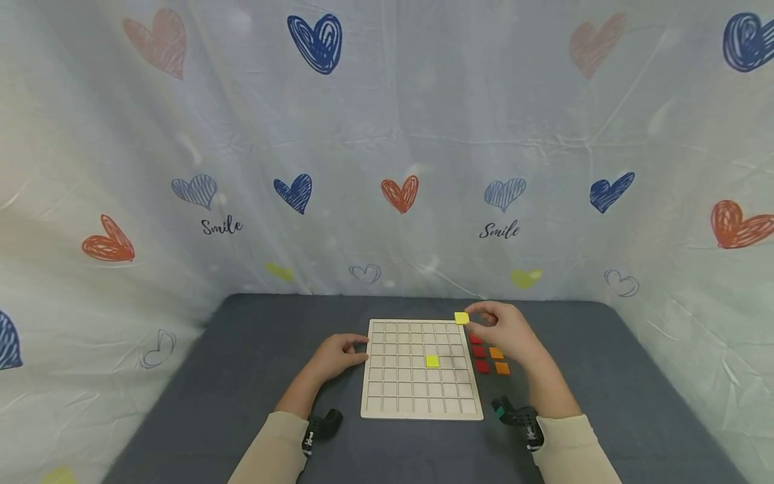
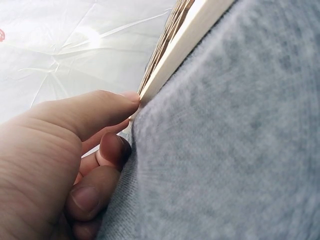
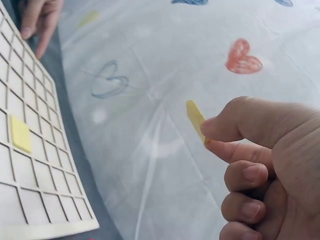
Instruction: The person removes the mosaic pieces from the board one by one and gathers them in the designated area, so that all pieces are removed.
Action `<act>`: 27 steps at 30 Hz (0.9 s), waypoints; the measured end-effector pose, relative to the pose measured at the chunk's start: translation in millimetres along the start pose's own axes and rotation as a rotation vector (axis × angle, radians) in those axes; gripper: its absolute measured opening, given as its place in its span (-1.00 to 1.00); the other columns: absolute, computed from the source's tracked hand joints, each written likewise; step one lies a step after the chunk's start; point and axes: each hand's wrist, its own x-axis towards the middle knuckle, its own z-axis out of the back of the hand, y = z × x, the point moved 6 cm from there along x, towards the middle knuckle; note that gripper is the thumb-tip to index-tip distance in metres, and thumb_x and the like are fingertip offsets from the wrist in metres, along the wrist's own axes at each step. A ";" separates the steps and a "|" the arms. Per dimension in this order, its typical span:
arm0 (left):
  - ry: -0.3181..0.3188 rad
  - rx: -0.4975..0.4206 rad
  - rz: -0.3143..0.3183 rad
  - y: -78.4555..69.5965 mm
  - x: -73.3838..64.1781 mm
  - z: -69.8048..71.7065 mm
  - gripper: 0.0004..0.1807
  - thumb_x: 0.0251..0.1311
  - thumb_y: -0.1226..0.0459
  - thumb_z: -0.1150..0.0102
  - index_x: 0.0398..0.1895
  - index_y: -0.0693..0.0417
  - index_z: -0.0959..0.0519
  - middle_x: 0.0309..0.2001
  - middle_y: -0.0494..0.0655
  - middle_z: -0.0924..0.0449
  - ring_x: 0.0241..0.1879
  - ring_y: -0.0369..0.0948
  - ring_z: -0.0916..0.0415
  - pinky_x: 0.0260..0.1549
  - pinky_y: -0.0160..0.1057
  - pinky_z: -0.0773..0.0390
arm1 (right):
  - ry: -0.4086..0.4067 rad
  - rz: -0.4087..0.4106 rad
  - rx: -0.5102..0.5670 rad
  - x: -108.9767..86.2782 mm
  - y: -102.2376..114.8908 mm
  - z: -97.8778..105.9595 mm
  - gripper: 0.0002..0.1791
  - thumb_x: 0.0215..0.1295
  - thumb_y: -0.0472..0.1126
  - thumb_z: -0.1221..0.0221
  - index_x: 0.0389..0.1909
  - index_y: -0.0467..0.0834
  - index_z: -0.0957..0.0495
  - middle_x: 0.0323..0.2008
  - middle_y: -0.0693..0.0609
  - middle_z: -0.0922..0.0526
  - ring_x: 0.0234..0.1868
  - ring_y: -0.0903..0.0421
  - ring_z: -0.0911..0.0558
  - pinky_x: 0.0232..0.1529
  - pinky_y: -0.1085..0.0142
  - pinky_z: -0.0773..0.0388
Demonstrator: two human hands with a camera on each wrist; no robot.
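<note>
A pale wooden grid board [image 1: 396,403] lies on the dark grey cloth, with one yellow square tile [image 1: 432,361] set in a cell right of its middle. My right hand [image 1: 504,331] pinches a second yellow tile [image 3: 195,120] between thumb and forefinger, above the board's far right corner. In the right wrist view its other fingers are curled in. At the board's left edge rests my left hand [image 1: 334,356]. The left wrist view has its thumb [image 2: 112,107] touching the side of the board [image 2: 167,67], and no tile shows in that hand.
Right of the board lie several red tiles [image 1: 479,351] and orange tiles [image 1: 502,368], partly beneath the right hand. The grey tabletop [image 1: 254,349] ends at a white curtain [image 1: 387,121] printed with hearts. A black strap device [image 1: 523,417] sits on the right wrist.
</note>
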 end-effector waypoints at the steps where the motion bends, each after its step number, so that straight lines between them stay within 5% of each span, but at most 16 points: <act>1: 0.000 0.000 -0.001 0.1 0.0 0.0 -0.56 0.27 0.20 -0.43 0.19 0.11 -0.68 -0.63 -0.16 -0.45 -0.66 -0.23 -0.30 -0.56 -0.22 -0.35 | 0.002 -0.008 -0.002 -0.7 -1.8 3.4 -0.63 0.39 -0.13 -0.33 0.16 -0.13 -0.65 -0.17 -0.11 -0.56 0.33 -0.31 -0.45 0.07 -0.09 -0.52; 3: -0.001 0.004 -0.004 0.6 0.1 -0.2 -0.57 0.27 0.20 -0.43 0.19 0.11 -0.68 -0.63 -0.17 -0.44 -0.66 -0.24 -0.31 -0.56 -0.22 -0.35 | 0.005 -0.027 -0.002 -2.0 -6.0 10.3 -0.61 0.39 -0.11 -0.33 0.18 -0.14 -0.64 0.09 -0.20 -0.58 0.36 -0.33 -0.42 0.13 -0.16 -0.50; 5: -0.003 0.006 -0.002 1.3 0.4 -0.1 -0.57 0.27 0.21 -0.43 0.19 0.11 -0.68 -0.63 -0.17 -0.44 -0.65 -0.23 -0.31 -0.56 -0.22 -0.35 | 0.006 -0.038 -0.007 -2.9 -9.1 17.0 -0.60 0.41 -0.11 -0.32 0.19 -0.15 -0.62 0.11 -0.25 -0.57 0.37 -0.35 -0.40 0.18 -0.20 -0.45; 13: -0.006 0.009 0.000 2.7 1.3 -0.5 -0.57 0.27 0.20 -0.43 0.18 0.09 -0.68 -0.62 -0.17 -0.44 -0.65 -0.23 -0.32 -0.55 -0.22 -0.36 | 0.000 -0.059 -0.023 -8.0 -20.9 42.4 -0.56 0.41 -0.08 -0.32 0.22 -0.18 -0.61 -0.20 -0.16 -0.63 0.37 -0.39 -0.39 0.13 -0.18 -0.47; 19: -0.009 0.014 -0.005 3.3 1.3 -0.5 -0.58 0.27 0.20 -0.43 0.18 0.09 -0.68 -0.62 -0.17 -0.45 -0.64 -0.23 -0.33 -0.53 -0.22 -0.37 | 0.004 -0.067 -0.044 -11.7 -35.3 56.5 -0.55 0.41 -0.08 -0.32 0.21 -0.23 -0.62 0.03 -0.27 -0.64 0.35 -0.43 -0.40 0.16 -0.24 -0.45; 21: -0.007 0.012 -0.006 3.2 1.0 -0.4 -0.57 0.27 0.20 -0.43 0.18 0.09 -0.68 -0.61 -0.17 -0.46 -0.63 -0.23 -0.33 -0.53 -0.21 -0.37 | 0.008 -0.087 -0.053 -13.4 -41.3 60.0 -0.55 0.41 -0.08 -0.32 0.21 -0.23 -0.62 -0.03 -0.21 -0.65 0.34 -0.42 -0.40 0.17 -0.26 -0.43; 24: -0.005 0.011 -0.004 2.7 0.9 0.3 -0.57 0.27 0.20 -0.43 0.19 0.09 -0.68 -0.61 -0.17 -0.46 -0.63 -0.22 -0.33 -0.53 -0.20 -0.37 | 0.015 -0.118 -0.039 -15.8 -49.3 65.0 -0.54 0.40 -0.08 -0.33 0.20 -0.26 -0.61 -0.42 -0.02 -0.49 -0.06 -0.24 -0.61 -0.07 -0.05 -0.55; 27: -0.005 0.014 -0.003 3.1 1.2 0.1 -0.57 0.28 0.19 -0.42 0.19 0.09 -0.68 -0.60 -0.17 -0.47 -0.62 -0.22 -0.34 -0.52 -0.20 -0.38 | 0.026 -0.129 -0.023 -18.2 -57.7 70.4 -0.53 0.40 -0.10 -0.33 0.19 -0.30 -0.61 -0.54 0.10 -0.26 -0.47 0.05 -0.37 -0.34 0.14 -0.38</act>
